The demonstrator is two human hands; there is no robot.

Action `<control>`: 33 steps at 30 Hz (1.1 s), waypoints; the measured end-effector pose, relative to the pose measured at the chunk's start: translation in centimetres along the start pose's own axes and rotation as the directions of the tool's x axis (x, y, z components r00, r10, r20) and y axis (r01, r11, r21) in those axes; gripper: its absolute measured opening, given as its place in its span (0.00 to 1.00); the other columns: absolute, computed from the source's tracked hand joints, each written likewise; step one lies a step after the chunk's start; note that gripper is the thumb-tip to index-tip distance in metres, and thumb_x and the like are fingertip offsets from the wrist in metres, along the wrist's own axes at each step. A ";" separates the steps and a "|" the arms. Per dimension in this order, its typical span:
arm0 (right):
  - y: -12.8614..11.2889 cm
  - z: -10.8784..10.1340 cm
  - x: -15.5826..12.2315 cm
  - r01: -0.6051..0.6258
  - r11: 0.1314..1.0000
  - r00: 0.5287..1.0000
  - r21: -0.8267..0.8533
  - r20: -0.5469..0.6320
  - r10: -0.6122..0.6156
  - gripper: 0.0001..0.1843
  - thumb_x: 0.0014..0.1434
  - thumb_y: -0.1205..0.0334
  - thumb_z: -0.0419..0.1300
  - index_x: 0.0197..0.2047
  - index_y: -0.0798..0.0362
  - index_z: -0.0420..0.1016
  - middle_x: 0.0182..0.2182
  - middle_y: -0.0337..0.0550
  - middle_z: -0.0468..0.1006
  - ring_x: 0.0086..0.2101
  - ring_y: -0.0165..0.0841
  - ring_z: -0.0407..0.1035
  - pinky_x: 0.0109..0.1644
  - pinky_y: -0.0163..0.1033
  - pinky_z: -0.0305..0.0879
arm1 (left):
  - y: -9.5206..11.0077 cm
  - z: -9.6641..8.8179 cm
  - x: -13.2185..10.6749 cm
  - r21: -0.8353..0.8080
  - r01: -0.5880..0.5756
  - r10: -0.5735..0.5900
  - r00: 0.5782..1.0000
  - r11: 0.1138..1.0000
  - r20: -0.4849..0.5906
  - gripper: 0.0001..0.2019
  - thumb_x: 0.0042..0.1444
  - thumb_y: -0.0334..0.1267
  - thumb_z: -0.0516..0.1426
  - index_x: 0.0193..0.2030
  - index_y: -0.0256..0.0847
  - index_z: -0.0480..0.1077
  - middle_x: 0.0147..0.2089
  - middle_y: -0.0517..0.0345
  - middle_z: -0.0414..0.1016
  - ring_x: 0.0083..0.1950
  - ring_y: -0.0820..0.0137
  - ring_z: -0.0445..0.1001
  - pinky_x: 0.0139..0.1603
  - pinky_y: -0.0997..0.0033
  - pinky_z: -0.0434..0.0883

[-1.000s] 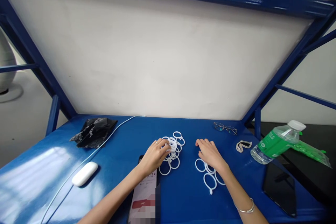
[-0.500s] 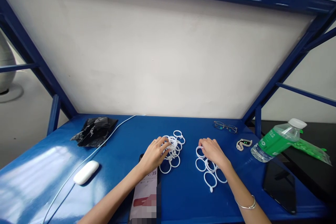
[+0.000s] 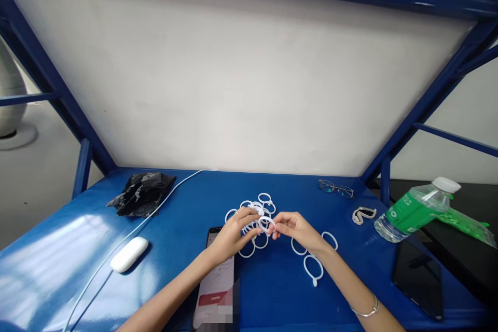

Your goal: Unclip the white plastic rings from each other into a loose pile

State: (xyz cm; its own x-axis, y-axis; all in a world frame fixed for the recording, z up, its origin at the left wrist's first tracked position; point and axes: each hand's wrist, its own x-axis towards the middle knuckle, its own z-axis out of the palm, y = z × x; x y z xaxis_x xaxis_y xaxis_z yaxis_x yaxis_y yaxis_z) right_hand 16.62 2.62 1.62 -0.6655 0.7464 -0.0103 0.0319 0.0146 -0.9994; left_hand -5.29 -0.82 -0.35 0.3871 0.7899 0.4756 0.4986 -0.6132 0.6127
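Note:
Between my two hands is a white plastic curtain ring [image 3: 266, 218], just in front of a pile of similar white rings [image 3: 254, 244] on the blue table. My right hand [image 3: 293, 228] pinches its right side with thumb and fingers. The thumb and fingertips of my left hand [image 3: 235, 233] close on its left side, above the pile. Several more white rings [image 3: 313, 267] lie loose under and beside my right wrist; one shows a small knob at its lower edge.
A phone [image 3: 212, 290] lies beneath my left forearm. To the left are a white mouse [image 3: 129, 255], a pale cable [image 3: 128, 236] and a crumpled black bag [image 3: 142, 194]. At right are glasses [image 3: 336, 188], a pale band [image 3: 363, 215], a water bottle [image 3: 414, 210] and a dark tablet [image 3: 418, 280].
My right hand has moved left from the loose rings to my left hand, bringing a ring with it. My left hand has stayed by the pile and now meets that ring.

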 end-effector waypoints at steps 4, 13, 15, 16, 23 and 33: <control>0.7 1.1 0.1 0.028 0.977 0.998 0.214 0.056 -0.041 0.20 0.54 0.45 0.64 0.33 0.55 0.71 0.32 0.43 0.77 0.31 0.30 0.71 0.40 0.39 0.66 | 0.9 -0.3 0.4 -0.384 0.108 -0.093 0.994 0.917 0.057 0.16 0.63 0.48 0.53 0.36 0.38 0.75 0.42 0.50 0.75 0.45 0.64 0.72 0.48 0.66 0.68; 1.1 1.3 -0.1 0.048 0.973 0.991 0.227 0.112 -0.076 0.22 0.54 0.41 0.62 0.30 0.53 0.67 0.26 0.38 0.72 0.24 0.27 0.62 0.29 0.34 0.57 | 1.0 0.6 0.0 -0.847 0.332 -0.229 0.939 0.416 0.256 0.16 0.51 0.49 0.64 0.30 0.34 0.73 0.30 0.55 0.75 0.30 0.74 0.70 0.33 0.76 0.65; 1.0 1.3 -0.2 0.083 0.988 0.988 0.134 0.119 -0.099 0.22 0.56 0.41 0.60 0.30 0.54 0.68 0.25 0.37 0.70 0.24 0.26 0.60 0.30 0.34 0.55 | 0.8 0.6 0.0 -0.842 0.348 -0.221 0.935 0.413 0.278 0.17 0.51 0.49 0.64 0.30 0.34 0.73 0.27 0.55 0.74 0.28 0.74 0.69 0.32 0.76 0.64; 0.9 1.2 -0.2 0.100 0.991 0.986 0.083 0.124 -0.110 0.22 0.57 0.42 0.59 0.29 0.54 0.69 0.24 0.37 0.70 0.24 0.27 0.60 0.30 0.34 0.55 | 0.8 0.5 0.0 -0.832 0.348 -0.213 0.936 0.432 0.281 0.17 0.51 0.49 0.64 0.29 0.34 0.73 0.27 0.55 0.74 0.29 0.73 0.69 0.32 0.76 0.64; -0.5 0.8 -0.5 0.214 0.925 0.976 -0.314 0.103 -0.191 0.26 0.60 0.40 0.54 0.27 0.55 0.73 0.23 0.38 0.68 0.27 0.29 0.62 0.34 0.35 0.57 | 0.8 0.0 0.5 -0.714 0.308 -0.156 0.949 0.628 0.273 0.17 0.52 0.49 0.63 0.28 0.34 0.74 0.26 0.55 0.75 0.30 0.72 0.69 0.34 0.75 0.63; -0.7 1.0 -0.9 0.158 0.687 0.979 -0.709 0.021 -0.203 0.22 0.65 0.45 0.50 0.30 0.51 0.74 0.28 0.38 0.76 0.33 0.33 0.66 0.48 0.42 0.55 | 0.7 0.4 0.5 -0.460 0.232 -0.166 0.970 0.857 0.179 0.17 0.58 0.49 0.58 0.29 0.35 0.73 0.28 0.56 0.73 0.30 0.72 0.68 0.34 0.74 0.62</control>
State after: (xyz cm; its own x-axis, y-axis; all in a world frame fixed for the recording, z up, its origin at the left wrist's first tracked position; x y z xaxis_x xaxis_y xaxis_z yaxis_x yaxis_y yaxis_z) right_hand 16.44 1.23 2.27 -0.6739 0.7135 0.1919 0.4454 0.5996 -0.6649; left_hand -4.46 -0.89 0.06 0.4317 0.8678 0.2462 0.1600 -0.3423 0.9259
